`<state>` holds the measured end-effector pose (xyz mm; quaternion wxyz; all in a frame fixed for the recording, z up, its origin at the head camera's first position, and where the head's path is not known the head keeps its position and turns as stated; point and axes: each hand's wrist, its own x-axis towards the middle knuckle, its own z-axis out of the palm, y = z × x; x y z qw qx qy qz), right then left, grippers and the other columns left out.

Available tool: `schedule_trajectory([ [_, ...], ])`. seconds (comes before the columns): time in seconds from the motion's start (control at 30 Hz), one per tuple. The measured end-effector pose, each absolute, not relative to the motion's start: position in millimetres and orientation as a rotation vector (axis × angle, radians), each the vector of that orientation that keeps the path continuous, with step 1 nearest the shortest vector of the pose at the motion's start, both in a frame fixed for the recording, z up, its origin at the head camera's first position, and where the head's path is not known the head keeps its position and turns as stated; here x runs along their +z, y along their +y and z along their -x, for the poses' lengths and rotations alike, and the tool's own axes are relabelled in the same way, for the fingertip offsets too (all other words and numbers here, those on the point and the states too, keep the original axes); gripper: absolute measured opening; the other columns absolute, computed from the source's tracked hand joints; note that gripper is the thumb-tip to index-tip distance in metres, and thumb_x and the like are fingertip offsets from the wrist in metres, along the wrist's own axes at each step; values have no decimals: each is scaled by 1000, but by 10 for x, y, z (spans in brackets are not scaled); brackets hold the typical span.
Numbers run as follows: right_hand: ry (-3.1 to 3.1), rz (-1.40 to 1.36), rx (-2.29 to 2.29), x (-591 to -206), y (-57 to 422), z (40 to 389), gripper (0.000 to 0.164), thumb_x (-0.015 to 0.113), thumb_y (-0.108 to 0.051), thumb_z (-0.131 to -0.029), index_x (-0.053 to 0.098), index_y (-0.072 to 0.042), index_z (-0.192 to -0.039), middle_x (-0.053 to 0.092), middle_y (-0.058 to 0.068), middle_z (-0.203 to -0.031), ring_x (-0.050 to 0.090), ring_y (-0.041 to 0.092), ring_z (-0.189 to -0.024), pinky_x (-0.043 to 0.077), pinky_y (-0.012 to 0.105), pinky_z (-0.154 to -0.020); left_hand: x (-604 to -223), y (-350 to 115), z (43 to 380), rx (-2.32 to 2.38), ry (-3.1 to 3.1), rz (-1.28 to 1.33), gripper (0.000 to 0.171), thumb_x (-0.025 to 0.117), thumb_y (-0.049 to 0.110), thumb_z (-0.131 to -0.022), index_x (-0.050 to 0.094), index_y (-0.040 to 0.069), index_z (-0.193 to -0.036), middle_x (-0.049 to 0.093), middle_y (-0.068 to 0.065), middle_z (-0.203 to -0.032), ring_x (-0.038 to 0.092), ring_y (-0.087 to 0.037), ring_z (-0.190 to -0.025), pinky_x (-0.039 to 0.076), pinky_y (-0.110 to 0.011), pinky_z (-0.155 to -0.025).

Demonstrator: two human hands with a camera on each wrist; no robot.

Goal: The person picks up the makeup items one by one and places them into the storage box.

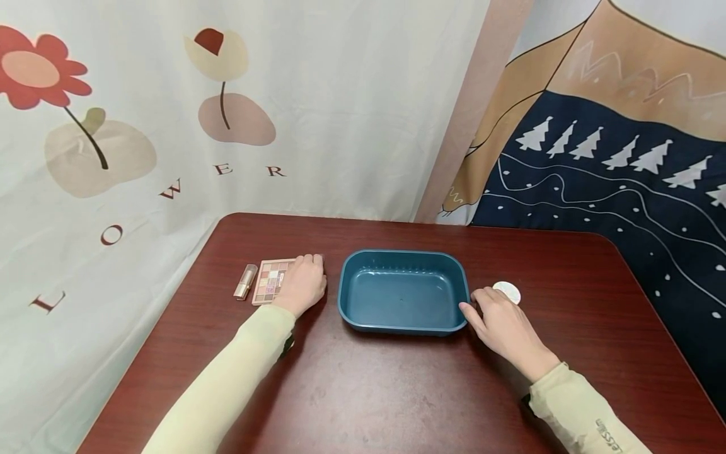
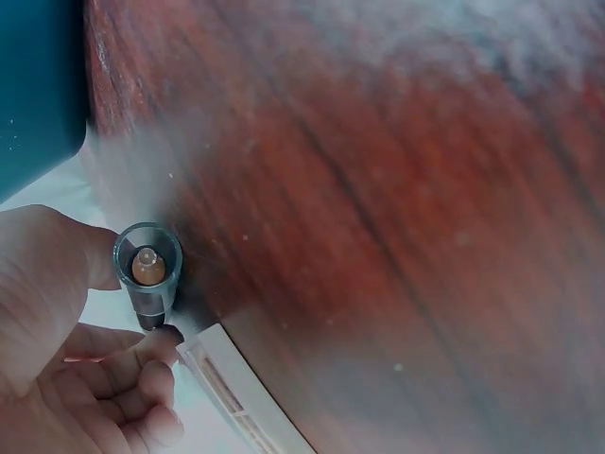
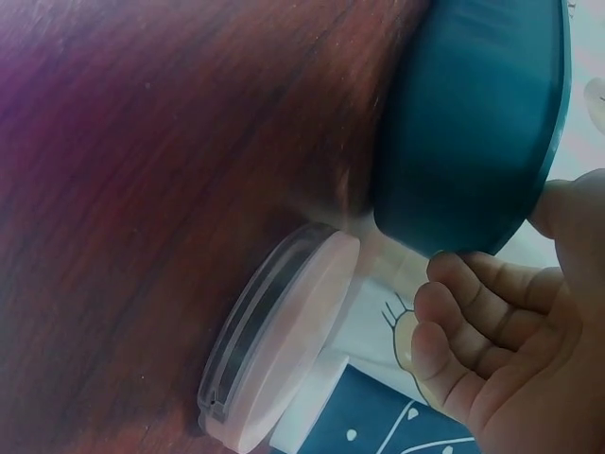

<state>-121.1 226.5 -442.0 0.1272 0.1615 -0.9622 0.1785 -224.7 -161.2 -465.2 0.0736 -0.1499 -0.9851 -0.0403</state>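
My left hand (image 1: 303, 284) pinches a small clear cylinder (image 2: 148, 270) with a brownish core between thumb and fingers; its end faces the left wrist camera. Beside and partly beneath that hand lies an eyeshadow palette (image 1: 269, 282) with a grid of pans, its right part hidden. A lipstick tube (image 1: 246, 282) in pinkish gold lies left of the palette. With the thumb at the rim and fingers against the outer wall, my right hand (image 1: 505, 325) grips the right end of a blue rectangular basin (image 1: 403, 330). Just behind the right hand sits a round compact (image 1: 508, 291) with a pale lid.
Everything stands on a reddish-brown wooden table (image 1: 391, 391) with rounded far corners. A white curtain (image 1: 351, 113) with printed flowers hangs behind it, and a dark blue cloth (image 1: 601, 183) with white trees hangs at the right.
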Motion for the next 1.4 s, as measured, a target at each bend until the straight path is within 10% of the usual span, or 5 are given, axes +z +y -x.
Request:
schedule_trajectory([
  [0.77,-2793,-488,536,-4460,2258,1209,18,68,-18,-98,67,-1,-95,65,11,-89,59,23,-77,56,42,-70,-4551,-1622,2179,-177,-2936,488,25,64,8,-95,58,-10,-111,61,-26,-98,60,-41,-92,54,-50,-86],
  [1.4,-2770,-501,535,-4449,2245,1206,16,69,-16,-97,64,-2,-91,62,10,-84,56,22,-74,55,41,-67,-4347,-1517,2056,-330,-2847,556,31,65,6,-95,55,-7,-121,55,-22,-96,65,-35,-66,56,-46,-60],
])
